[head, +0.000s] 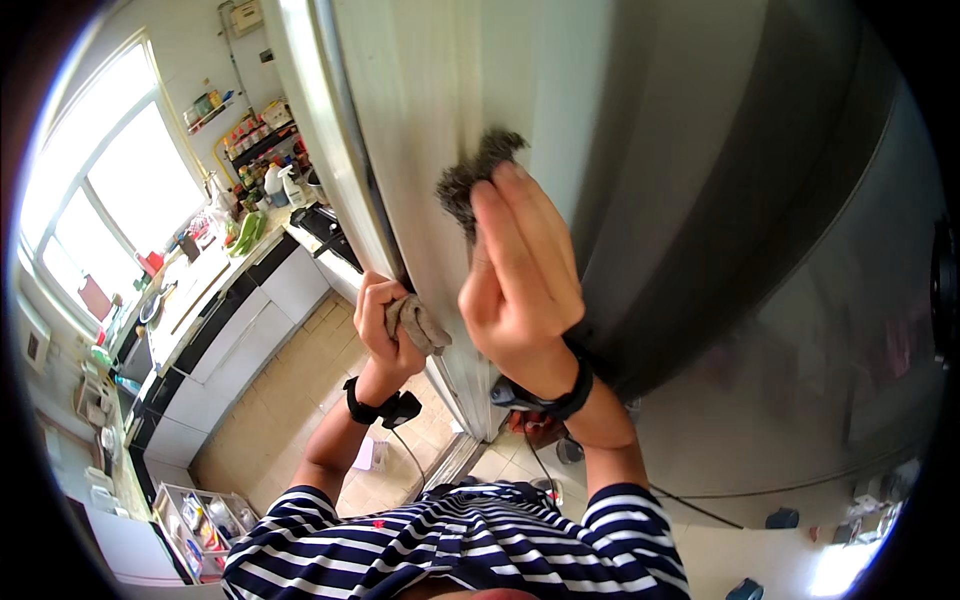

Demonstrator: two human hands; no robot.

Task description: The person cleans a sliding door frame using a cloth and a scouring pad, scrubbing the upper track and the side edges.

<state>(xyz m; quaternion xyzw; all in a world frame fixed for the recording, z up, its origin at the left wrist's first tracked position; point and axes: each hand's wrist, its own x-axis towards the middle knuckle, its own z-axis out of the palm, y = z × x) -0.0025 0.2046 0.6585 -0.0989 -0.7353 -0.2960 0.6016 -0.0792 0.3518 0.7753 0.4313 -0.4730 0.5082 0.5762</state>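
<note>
My right hand pinches a dark, fuzzy scouring pad, likely steel wool, between bent fingers. The pad lies up against a pale, upright door-frame panel. Lower and to the left, my left hand is closed around a crumpled grey-brown cloth. Its fingers are at the edge of a light metal sliding-door frame; whether they grip that edge I cannot tell. Each wrist wears a black strap with a small device and a cable.
Through the doorway, a kitchen counter runs below a bright window, carrying green vegetables and a white spray bottle. A wheeled-looking white rack stands lower left. A large, glossy dark surface fills the right side.
</note>
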